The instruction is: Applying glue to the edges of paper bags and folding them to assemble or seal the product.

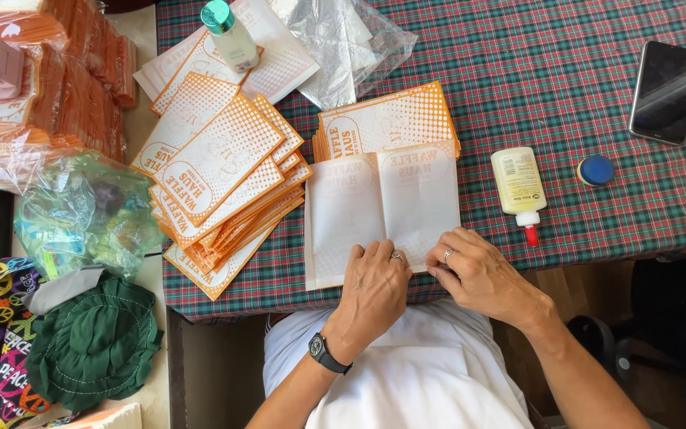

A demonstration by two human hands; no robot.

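Both hands were flat and open, left hand (373, 287) and right hand (479, 276) pressing the near edge of the white paper bag (380, 208), which stretched toward 12 o'clock on the table (597, 87).

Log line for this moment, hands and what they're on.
left hand: pressing flat on white paper bag | right hand: fingertips on bag's lower right edge | glue bottle: lying right of bag | table: plaid cloth
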